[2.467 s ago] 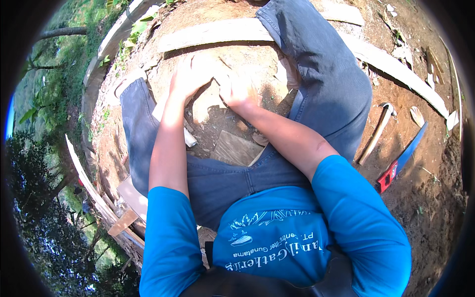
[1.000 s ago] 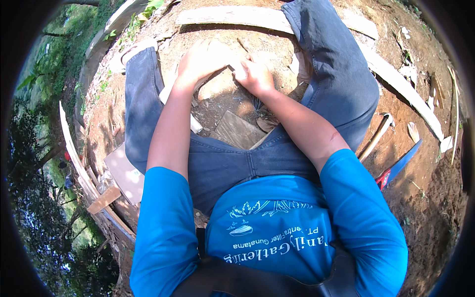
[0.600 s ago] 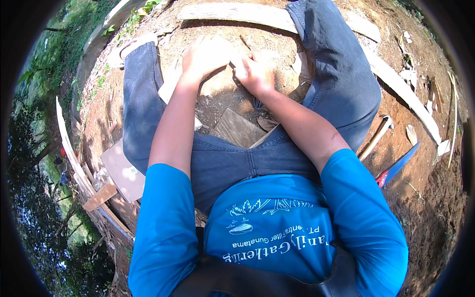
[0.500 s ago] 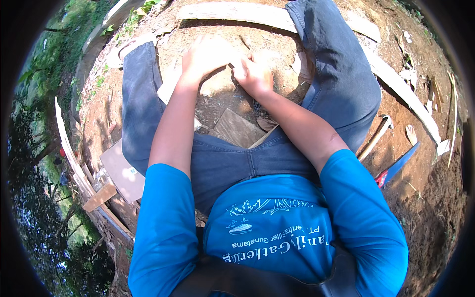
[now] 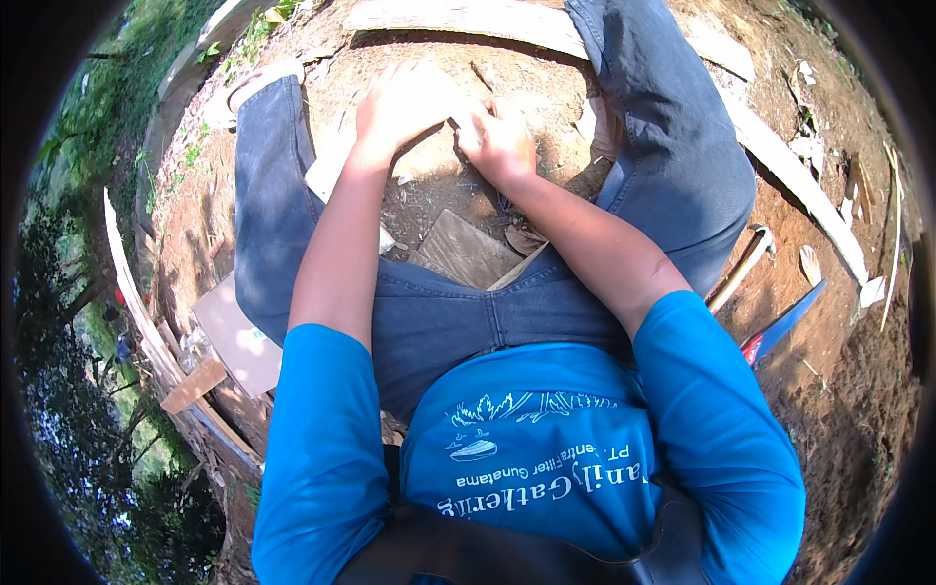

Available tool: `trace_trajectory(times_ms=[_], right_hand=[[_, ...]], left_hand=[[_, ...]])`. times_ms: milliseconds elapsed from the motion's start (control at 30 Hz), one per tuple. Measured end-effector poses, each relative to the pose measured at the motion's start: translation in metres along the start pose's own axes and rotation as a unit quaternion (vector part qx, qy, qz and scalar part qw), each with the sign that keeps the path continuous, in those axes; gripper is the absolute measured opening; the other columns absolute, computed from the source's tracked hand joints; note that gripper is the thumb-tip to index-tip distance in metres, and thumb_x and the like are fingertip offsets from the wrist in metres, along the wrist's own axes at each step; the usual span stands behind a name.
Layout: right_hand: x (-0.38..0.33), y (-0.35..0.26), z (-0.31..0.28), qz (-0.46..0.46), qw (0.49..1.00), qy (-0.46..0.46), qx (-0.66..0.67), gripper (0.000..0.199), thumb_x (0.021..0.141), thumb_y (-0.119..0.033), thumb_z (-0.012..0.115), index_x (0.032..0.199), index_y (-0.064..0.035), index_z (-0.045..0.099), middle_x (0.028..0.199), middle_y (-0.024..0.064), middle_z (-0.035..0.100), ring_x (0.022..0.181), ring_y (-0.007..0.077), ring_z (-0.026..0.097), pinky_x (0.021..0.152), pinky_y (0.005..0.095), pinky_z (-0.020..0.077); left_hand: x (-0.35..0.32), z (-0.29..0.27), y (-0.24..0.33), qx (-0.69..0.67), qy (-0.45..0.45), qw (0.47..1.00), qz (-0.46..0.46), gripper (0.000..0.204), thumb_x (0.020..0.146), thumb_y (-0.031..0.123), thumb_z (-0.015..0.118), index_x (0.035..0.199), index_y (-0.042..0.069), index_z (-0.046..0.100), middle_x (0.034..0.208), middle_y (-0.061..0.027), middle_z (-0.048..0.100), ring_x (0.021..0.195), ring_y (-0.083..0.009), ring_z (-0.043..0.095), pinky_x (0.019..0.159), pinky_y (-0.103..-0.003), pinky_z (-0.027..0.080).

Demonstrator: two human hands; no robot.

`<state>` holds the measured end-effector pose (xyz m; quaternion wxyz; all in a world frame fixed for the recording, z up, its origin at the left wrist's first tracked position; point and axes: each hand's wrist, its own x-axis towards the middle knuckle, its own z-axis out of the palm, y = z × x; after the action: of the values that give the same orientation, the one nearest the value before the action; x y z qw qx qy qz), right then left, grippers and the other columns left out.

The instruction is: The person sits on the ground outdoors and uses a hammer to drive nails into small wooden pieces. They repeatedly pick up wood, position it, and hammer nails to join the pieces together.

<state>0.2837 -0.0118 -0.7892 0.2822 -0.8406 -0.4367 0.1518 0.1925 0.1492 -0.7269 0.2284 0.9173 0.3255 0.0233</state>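
Both of my hands meet over the ground between my knees in strong sunlight. My left hand (image 5: 402,105) is curled, its back bleached by the glare, with its fingers reaching over to my right hand (image 5: 501,146). Closed like a fist, my right hand has its thumb up against the left fingertips. Whatever they grip is too small and too overexposed to make out. A thin dark stick (image 5: 482,78) lies just beyond them. Nearer to me, a flat wooden board (image 5: 462,251) rests on the soil between my thighs.
A long pale plank (image 5: 468,21) lies beyond my hands, and another plank (image 5: 795,180) runs down the right. A hammer-like wooden-handled tool (image 5: 743,267) and a blue-bladed saw (image 5: 788,320) sit by my right leg. At my left lie a grey panel (image 5: 234,330) and a wood offcut (image 5: 193,384).
My hands stay together in nearly the same place; the left forearm and left knee have shifted slightly to the left.
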Motion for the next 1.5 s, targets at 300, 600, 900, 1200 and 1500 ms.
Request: trace_trajectory(times_ms=[300,600,900,1200,1500], right_hand=[[0.002,0.002,0.003,0.022,0.999,-0.031,0.000,0.034,0.081,-0.033,0.073,0.108,-0.0120,0.070,0.113,0.0109,0.060,0.108,0.0314,0.059,0.090,0.0438,0.0509],[0.005,0.000,0.010,-0.057,0.998,0.001,-0.036,0.054,0.079,-0.036,0.080,0.119,-0.0033,0.066,0.104,0.0185,0.063,0.098,0.0353,0.061,0.088,0.0446,0.0505],[0.019,0.010,0.005,-0.032,0.993,-0.111,-0.041,0.075,0.074,-0.045,0.083,0.132,-0.0037,0.059,0.115,0.0231,0.062,0.114,0.0390,0.057,0.101,0.0482,0.0454],[0.034,0.048,-0.046,-0.013,0.975,-0.218,0.053,0.039,0.099,-0.025,0.065,0.129,0.0004,0.064,0.104,0.0056,0.069,0.096,0.0100,0.061,0.084,0.0258,0.0505],[-0.002,0.018,-0.037,-0.015,0.975,-0.211,-0.069,0.067,0.080,-0.035,0.084,0.136,-0.0085,0.060,0.105,0.0077,0.061,0.080,0.0139,0.064,0.076,0.0306,0.0554]], left_hand=[[-0.001,0.016,-0.016,0.009,0.057,0.998,0.019,0.069,0.076,0.052,0.073,0.130,0.012,0.060,0.127,-0.0140,0.064,0.121,-0.0320,0.058,0.102,-0.043,0.047],[-0.006,0.016,-0.084,-0.081,0.079,0.993,-0.014,0.074,0.085,0.057,0.064,0.145,0.016,0.049,0.147,-0.0125,0.050,0.136,-0.0324,0.046,0.109,-0.043,0.042],[-0.038,-0.048,-0.163,-0.191,-0.112,0.971,-0.087,0.065,0.094,0.054,0.058,0.142,0.012,0.054,0.139,-0.0143,0.059,0.128,-0.0299,0.056,0.106,-0.040,0.045],[-0.021,-0.013,-0.145,-0.260,-0.248,0.933,-0.030,0.043,0.101,0.034,0.056,0.135,0.009,0.059,0.121,-0.0119,0.069,0.107,-0.0209,0.064,0.094,-0.034,0.050],[-0.017,0.027,-0.199,-0.486,-0.276,0.829,0.005,0.059,0.088,0.010,0.068,0.145,0.011,0.052,0.140,-0.0157,0.058,0.131,-0.0221,0.052,0.111,-0.040,0.041]])
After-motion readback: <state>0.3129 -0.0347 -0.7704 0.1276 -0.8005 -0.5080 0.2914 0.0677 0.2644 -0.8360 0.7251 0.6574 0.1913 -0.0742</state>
